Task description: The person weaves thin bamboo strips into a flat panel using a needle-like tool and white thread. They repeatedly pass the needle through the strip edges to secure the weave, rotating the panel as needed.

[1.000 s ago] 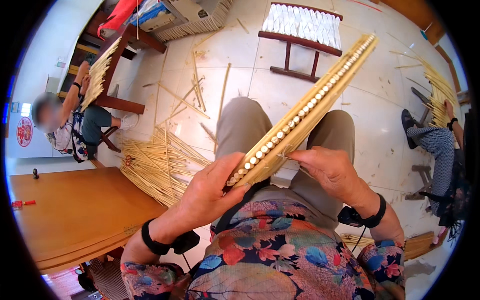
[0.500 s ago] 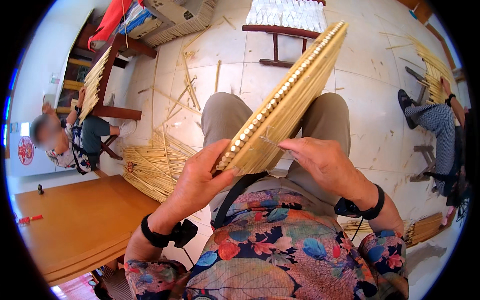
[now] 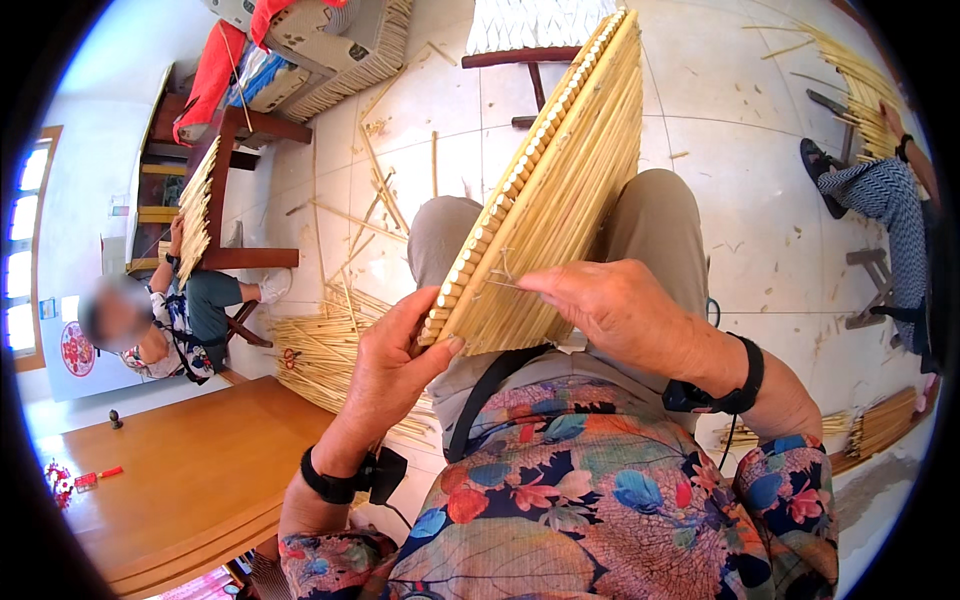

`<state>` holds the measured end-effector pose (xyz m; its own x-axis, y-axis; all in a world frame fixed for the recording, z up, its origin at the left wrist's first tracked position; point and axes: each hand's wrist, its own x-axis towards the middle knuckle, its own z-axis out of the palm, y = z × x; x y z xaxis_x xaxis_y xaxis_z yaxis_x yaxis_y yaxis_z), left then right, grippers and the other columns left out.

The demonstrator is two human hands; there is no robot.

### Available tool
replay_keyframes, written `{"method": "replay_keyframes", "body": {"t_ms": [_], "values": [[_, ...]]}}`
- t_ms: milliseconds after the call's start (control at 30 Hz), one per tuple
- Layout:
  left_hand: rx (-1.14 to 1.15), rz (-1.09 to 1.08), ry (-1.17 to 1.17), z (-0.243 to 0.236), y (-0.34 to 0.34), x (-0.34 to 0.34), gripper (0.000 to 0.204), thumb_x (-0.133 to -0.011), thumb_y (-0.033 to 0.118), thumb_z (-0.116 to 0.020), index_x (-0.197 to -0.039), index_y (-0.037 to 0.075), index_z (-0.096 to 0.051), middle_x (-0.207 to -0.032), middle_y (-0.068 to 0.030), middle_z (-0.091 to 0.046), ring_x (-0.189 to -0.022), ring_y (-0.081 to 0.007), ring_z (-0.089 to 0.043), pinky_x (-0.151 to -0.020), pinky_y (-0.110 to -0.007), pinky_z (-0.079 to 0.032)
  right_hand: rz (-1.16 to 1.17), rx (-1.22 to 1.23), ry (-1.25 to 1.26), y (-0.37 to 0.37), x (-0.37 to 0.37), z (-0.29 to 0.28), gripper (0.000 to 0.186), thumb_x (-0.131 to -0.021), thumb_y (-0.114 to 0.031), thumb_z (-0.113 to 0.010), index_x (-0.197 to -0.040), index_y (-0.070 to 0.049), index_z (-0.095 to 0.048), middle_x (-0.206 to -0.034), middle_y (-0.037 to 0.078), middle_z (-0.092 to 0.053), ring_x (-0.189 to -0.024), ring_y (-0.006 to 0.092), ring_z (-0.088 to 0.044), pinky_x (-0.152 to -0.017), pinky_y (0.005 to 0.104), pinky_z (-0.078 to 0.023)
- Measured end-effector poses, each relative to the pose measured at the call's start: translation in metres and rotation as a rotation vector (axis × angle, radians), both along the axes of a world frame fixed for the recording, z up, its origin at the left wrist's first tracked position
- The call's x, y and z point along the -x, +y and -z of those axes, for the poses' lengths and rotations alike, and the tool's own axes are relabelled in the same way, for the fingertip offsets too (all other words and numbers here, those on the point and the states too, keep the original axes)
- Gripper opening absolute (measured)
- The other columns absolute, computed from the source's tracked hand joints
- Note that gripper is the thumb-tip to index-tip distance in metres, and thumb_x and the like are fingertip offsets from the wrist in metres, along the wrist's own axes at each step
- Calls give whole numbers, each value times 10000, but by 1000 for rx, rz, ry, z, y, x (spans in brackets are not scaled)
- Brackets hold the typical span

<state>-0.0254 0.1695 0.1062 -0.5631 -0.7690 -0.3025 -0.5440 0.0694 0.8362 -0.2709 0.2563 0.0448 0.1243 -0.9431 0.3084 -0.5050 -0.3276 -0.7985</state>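
A panel of pale straw-coloured stalks (image 3: 575, 170), laid side by side with their cut ends in a row, stands slanted over my lap. My left hand (image 3: 390, 355) is closed on its near lower corner, thumb on the face and fingers behind the edge. My right hand (image 3: 610, 312) pinches a thin needle-like piece (image 3: 503, 283) against the panel's face, close to the row of ends. Fine thread-like loops show beside that piece, too small to make out fully.
A heap of loose stalks (image 3: 325, 345) with red-handled scissors (image 3: 290, 358) lies left of my knees, beside a wooden table (image 3: 200, 460). Ahead stands a white-seated stool (image 3: 535, 30). Stalk scraps litter the tiles. Two people, left (image 3: 165, 340) and right (image 3: 890, 240), hold stalk panels.
The panel has shifted left and turned, showing more of its face. My right hand has moved left and slightly up with the needle-like piece. My left hand keeps its grip.
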Motion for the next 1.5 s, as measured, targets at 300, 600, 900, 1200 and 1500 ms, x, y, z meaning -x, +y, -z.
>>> {"method": "replay_keyframes", "body": {"t_ms": [300,600,900,1200,1500], "values": [[52,36,-34,2,4,0,555,-847,-20,-688,-1363,-34,-485,-1172,-115,-620,-1065,-131,-588,-886,-269,-503,39,-53,-62,7,-8,2,245,-933,-90,-554,-1168,-44,-604,-920,174,-690,-842,331,-688,-684,395,-563],[138,142,-126,-3,11,5,576,-834,-51,-677,-1375,-26,-481,-1191,-82,-618,-1072,-118,-584,-895,-265,-498,53,-1,-27,12,-2,5,325,-855,-29,-610,-1179,-60,-595,-900,133,-692,-788,299,-695,-635,371,-566],[128,161,-138,-3,11,7,586,-812,-42,-697,-1361,-25,-494,-1189,-108,-624,-1086,-138,-596,-907,-271,-498,18,-2,83,15,4,1,347,-821,-13,-612,-1165,-58,-598,-834,112,-670,-750,289,-682,-590,375,-547],[90,148,-94,0,12,4,596,-822,-70,-679,-1381,-24,-476,-1243,-113,-604,-1129,-149,-584,-932,-281,-493,4,2,87,14,9,-2,328,-834,-22,-606,-1162,-50,-606,-828,123,-667,-762,297,-682,-609,378,-553],[261,220,-123,-2,15,7,581,-805,-3,-716,-1348,-2,-509,-1168,-137,-641,-1054,-183,-627,-880,-299,-509,-9,-34,36,15,12,-2,344,-826,-10,-603,-1164,-71,-616,-845,109,-662,-736,277,-678,-603,371,-551]]}}
